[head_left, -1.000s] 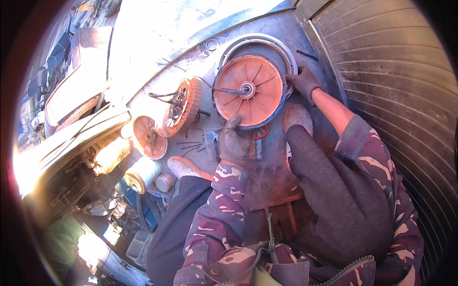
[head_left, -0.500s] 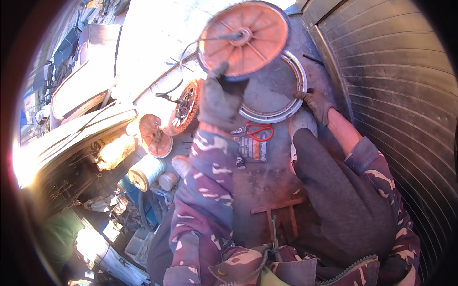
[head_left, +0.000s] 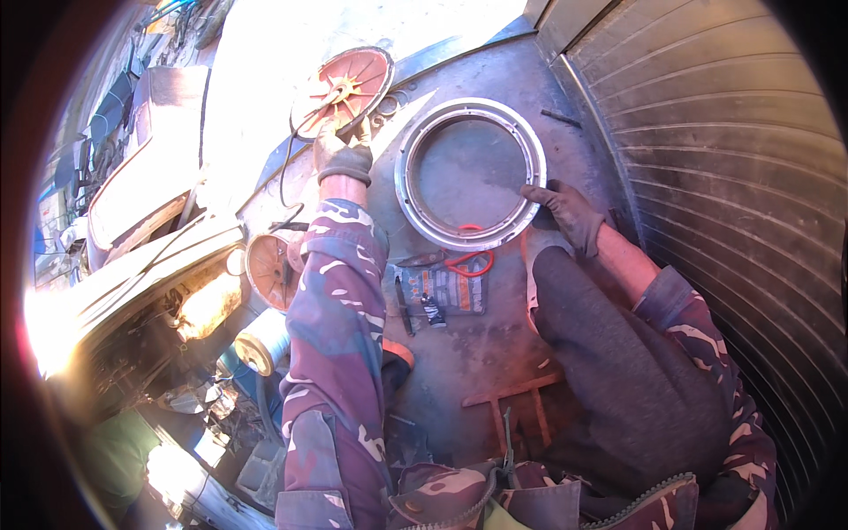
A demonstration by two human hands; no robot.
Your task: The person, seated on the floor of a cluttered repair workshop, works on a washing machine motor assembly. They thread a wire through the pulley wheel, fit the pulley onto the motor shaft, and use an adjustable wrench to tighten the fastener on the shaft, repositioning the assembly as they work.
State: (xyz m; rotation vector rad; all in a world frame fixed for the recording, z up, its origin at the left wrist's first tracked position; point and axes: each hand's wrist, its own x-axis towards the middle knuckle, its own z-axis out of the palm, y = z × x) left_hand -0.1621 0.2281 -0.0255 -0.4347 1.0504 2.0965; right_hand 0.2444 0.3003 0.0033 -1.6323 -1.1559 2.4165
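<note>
My gloved left hand [head_left: 343,155] is stretched out far ahead and grips the lower edge of an orange spoked disc [head_left: 346,88], held tilted to the upper left. On the grey metal floor lies a large silver metal ring [head_left: 415,190], with bare floor showing inside it. My gloved right hand [head_left: 565,210] rests on the right rim of that ring, fingers curled against it. Both forearms wear camouflage sleeves. Just below the ring lie red-handled scissors [head_left: 468,262].
A printed packet and small dark tools [head_left: 437,296] lie on the floor near my knee. A second orange spoked wheel [head_left: 269,269] and a spool of pale thread [head_left: 261,340] sit at the left. A corrugated metal shutter [head_left: 707,177] closes the right side. A rusty frame [head_left: 521,402] lies in front of me.
My left hand has lifted the orange disc out of the ring and carried it up and to the left. The right hand has stayed at the ring's right rim.
</note>
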